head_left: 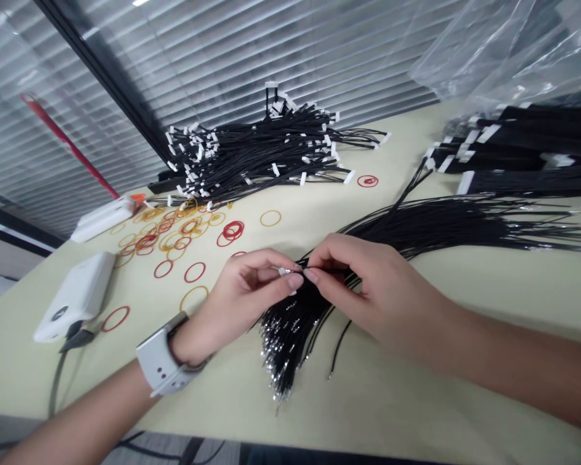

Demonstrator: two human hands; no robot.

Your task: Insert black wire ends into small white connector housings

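My left hand (256, 284), with a grey watch band at its wrist, pinches a small white connector (286, 272) between thumb and forefinger. Right beside it, the thumb and forefinger of my right hand (363, 278) are closed on a thin black wire, mostly hidden by the fingers. Both sets of fingertips nearly touch. Beneath them lies a thick bundle of loose black wires (430, 226), its shiny metal-tipped ends (281, 349) fanned toward me. Whether the wire's tip sits inside the connector I cannot tell.
A heap of black cables with white connectors (256, 148) lies at the back. Red and yellow rubber bands (174, 232) are scattered at left, near a white power bank (80, 297) with a cable. Bundled cables (537, 142) and clear plastic bags (523, 51) occupy the back right.
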